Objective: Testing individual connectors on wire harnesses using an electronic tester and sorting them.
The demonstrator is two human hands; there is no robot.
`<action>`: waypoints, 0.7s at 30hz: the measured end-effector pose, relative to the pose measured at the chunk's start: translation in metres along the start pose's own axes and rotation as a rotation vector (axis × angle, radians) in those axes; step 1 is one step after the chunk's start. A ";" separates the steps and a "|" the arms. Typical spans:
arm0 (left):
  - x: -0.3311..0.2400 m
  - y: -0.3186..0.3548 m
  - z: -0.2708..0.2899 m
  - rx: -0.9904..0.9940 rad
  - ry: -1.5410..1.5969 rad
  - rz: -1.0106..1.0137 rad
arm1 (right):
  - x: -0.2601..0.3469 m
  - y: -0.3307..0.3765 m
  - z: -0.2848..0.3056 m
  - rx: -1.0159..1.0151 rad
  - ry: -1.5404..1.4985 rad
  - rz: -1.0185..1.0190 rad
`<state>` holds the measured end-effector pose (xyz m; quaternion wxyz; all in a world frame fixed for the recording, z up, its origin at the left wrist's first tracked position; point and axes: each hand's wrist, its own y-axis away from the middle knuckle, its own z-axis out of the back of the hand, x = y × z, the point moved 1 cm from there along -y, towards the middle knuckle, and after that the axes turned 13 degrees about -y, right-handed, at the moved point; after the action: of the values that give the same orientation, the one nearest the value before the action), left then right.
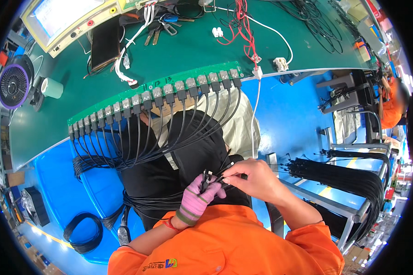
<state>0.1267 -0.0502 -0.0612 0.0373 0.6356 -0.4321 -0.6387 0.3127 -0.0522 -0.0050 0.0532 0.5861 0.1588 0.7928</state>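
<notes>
Your left hand (198, 198), in a pink knit glove with a striped cuff, is curled shut around a small bunch of black cable plug ends (206, 176) at 6 o'clock, over your lap. Your bare right hand (252, 178) pinches the same plugs from 3 o'clock, thumb and forefinger closed on them. Little free room here: black cables drape both sides. At 7 o'clock a coiled black cable bundle (82, 233) lies on the blue floor bin. At 4 o'clock a metal rack hung with black cables (353, 178). Toward 12 o'clock, the long green test board with a row of plugged sockets (156, 91) runs along the green table's near edge (41, 133). At 10 o'clock a pale green tape roll (52, 87), then a purple-rimmed round fan (13, 85). Far 11 o'clock: a cream tester box with a screen (62, 18).
</notes>
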 end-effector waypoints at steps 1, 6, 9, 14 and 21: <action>0.000 0.000 0.000 -0.009 -0.010 0.008 | -0.004 0.002 -0.004 -0.015 0.020 0.022; 0.003 -0.002 -0.002 -0.033 0.108 0.039 | 0.000 0.005 0.011 -0.009 -0.088 -0.037; 0.007 0.001 -0.001 -0.035 0.161 0.090 | 0.017 0.012 0.035 -0.387 -0.100 -0.024; 0.000 -0.002 -0.004 -0.040 0.119 0.137 | 0.011 0.003 0.016 -0.112 0.025 0.049; 0.001 -0.001 -0.003 0.017 0.023 -0.070 | 0.010 0.002 0.010 0.003 0.096 0.048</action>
<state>0.1298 -0.0512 -0.0618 0.0145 0.6579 -0.4148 -0.6284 0.3196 -0.0490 0.0072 0.0254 0.5513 0.1482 0.8207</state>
